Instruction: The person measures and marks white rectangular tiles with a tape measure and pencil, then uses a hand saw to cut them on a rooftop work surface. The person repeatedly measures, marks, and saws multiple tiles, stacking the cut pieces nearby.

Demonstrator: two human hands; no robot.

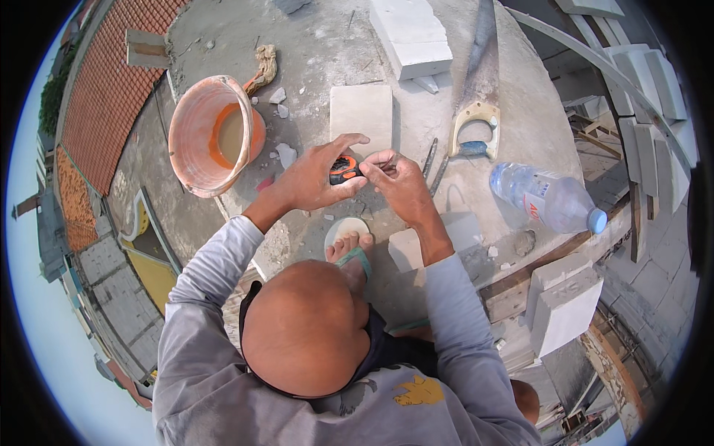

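A black and orange tape measure [343, 170] sits in my left hand [312, 177], the thumb below it and the fingers curved over its top. My right hand [403, 186] is pinched at the right side of the case, its fingertips close to or on the tape's end; the exact grip is too small to make out. Just beyond the hands, a pale square block [361, 111] lies flat on the dusty concrete slab [312, 59]. To the right of the hands lie a handsaw [477, 111] with a cream handle and a thin dark pointed tool [430, 157].
An orange bucket [186, 141] of grey-brown liquid stands at left. A larger white block [411, 41] lies farther off. A clear plastic bottle [569, 204] lies near the slab's right edge, with stacked blocks [567, 305] below. Rubble bits [285, 154] lie near the bucket.
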